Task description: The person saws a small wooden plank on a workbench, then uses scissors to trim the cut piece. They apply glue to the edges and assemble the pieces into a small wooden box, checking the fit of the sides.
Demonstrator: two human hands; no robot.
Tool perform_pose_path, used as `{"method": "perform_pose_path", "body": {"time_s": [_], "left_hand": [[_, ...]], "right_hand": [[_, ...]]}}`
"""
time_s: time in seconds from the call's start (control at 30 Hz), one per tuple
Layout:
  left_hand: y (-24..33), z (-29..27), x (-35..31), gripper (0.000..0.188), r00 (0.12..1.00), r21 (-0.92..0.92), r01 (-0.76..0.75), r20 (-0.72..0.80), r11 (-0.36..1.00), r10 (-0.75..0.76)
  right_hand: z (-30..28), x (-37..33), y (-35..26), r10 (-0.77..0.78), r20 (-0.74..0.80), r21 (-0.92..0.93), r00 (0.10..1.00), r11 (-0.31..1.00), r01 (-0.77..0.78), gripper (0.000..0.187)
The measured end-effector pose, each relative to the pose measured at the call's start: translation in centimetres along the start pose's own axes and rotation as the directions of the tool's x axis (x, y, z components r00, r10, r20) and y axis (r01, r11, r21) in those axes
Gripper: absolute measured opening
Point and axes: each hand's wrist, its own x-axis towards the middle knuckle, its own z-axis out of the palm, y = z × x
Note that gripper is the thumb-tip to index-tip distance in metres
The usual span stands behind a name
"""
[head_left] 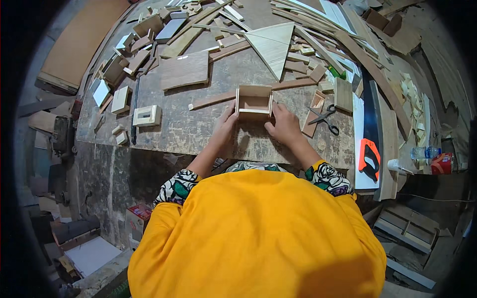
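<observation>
A small wooden box [254,113] with an open top sits between my hands at the middle of the workbench, near its front edge. My left hand [226,126] closes on the box's left side, and my right hand [286,124] grips its right side with the thumb toward the near face. The fingertips behind the box's sides are partly hidden. Just behind the box runs a narrow wooden strip [213,100]. To the right of my right hand lie dark scissors [324,119], partly over a small wooden piece [312,117].
A flat wooden board [185,71] and a triangular panel [271,45] lie farther back among many offcuts. At left are a small slotted box [147,115] and a dark rod [134,109]. A handsaw with an orange handle [368,158] and a plastic bottle [425,153] are at right.
</observation>
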Motion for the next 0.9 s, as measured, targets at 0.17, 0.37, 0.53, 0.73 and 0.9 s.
{"method": "perform_pose_path", "body": {"time_s": [0.17,0.37,0.53,0.73,0.9], "left_hand": [[1.1,0.4,-0.4,0.056,0.998,0.159,-0.068,0.011,0.985,0.068],[0.3,0.0,-0.3,0.056,0.999,0.099,-0.053,-0.001,0.994,0.053],[1.1,1.0,-0.6,0.054,1.000,-0.092,-0.015,-0.012,0.996,0.014],[0.7,0.1,-0.4,0.053,0.999,0.176,-0.047,-0.018,0.983,0.051],[1.2,0.3,-0.4,0.054,0.998,0.230,-0.062,-0.003,0.971,0.064]], "right_hand": [[0.6,-0.1,1.0,-0.018,-0.030,0.014,0.999,1.000,0.019,0.057],[0.7,1.1,4.0,0.012,0.033,0.452,0.999,0.892,-0.025,0.049],[1.0,2.6,4.6,0.212,0.173,0.823,0.962,0.506,-0.260,0.047],[2.3,3.4,4.1,0.218,0.097,0.730,0.971,0.648,-0.218,0.049],[3.1,3.1,5.1,0.219,0.084,0.687,0.972,0.693,-0.216,0.047]]}}
